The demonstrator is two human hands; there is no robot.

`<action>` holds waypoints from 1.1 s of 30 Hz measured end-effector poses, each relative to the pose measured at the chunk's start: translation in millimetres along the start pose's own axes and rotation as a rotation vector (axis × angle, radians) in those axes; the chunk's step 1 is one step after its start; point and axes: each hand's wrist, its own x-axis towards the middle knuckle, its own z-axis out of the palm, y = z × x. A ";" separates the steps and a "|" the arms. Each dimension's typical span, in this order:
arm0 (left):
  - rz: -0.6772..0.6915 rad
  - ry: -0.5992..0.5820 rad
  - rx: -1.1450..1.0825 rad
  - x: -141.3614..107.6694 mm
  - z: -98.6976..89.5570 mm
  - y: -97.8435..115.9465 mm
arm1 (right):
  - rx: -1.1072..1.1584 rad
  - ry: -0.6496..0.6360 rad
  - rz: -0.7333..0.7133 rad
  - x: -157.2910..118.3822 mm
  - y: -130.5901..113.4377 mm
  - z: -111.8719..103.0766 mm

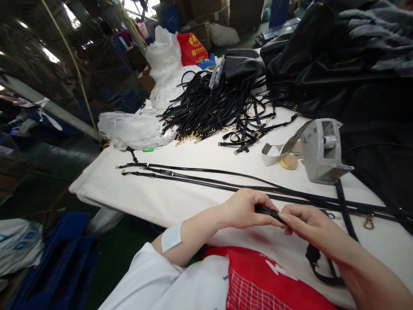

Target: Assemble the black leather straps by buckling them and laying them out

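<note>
- Cluttered workroom; cardboard boxes (pixel 209 13) at the back, blue crates (pixel 61 258) low at left beside a white sack (pixel 19 245).
- White-covered table (pixel 200 155) fills the middle of the view.
- Far side of table: large heap of black straps (pixel 206 107), gold clasps bunched at its near end. Shorter buckled pieces (pixel 248 133) tangled just right of it.
- Behind and left of heap: clear plastic wrap (pixel 164 56), a red bag (pixel 192 48) with yellow print, and a flat pile of plastic bags (pixel 129 129). Small green item (pixel 148 150) near those bags.
- Right side: black sheet material (pixel 309 82) in a big mound; in front of it a grey-white dispenser (pixel 311 161), with a yellowish roll (pixel 288 162) beside it.
- Long straps (pixel 173 174) laid out side by side across the table, passing beyond the hands; gold clasp (pixel 368 221) by them at right.
- Black strap piece (pixel 267 211) is between the two hands, above the near part of the table, in front of the long straps.
- Left hand (pixel 243 209): thumb and fingers closed around that piece.
- Right hand (pixel 301 221): thumb and fingertips pinched narrow on its other end, right against the left fingertips.
- Looped strap with buckle (pixel 312 255) near the right forearm; cannot tell if it joins the held piece.
- Wearer: white sleeve (pixel 145 280), pale patch (pixel 171 237) on left forearm, red apron (pixel 258 275).
</note>
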 end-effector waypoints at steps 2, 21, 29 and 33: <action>-0.004 -0.022 -0.021 0.5 0.8 -1.2 | -0.036 -0.028 -0.015 -0.6 0.3 -2.7; -0.073 -0.010 -0.066 -58.9 31.2 -12.3 | -0.055 -0.161 0.105 -32.4 12.7 44.4; 0.000 0.011 0.064 -78.3 37.1 -15.6 | 0.008 -0.167 0.126 -37.5 15.7 62.0; -0.026 -0.001 0.099 -74.6 38.8 -16.9 | -0.094 -0.065 0.130 -41.2 15.1 64.6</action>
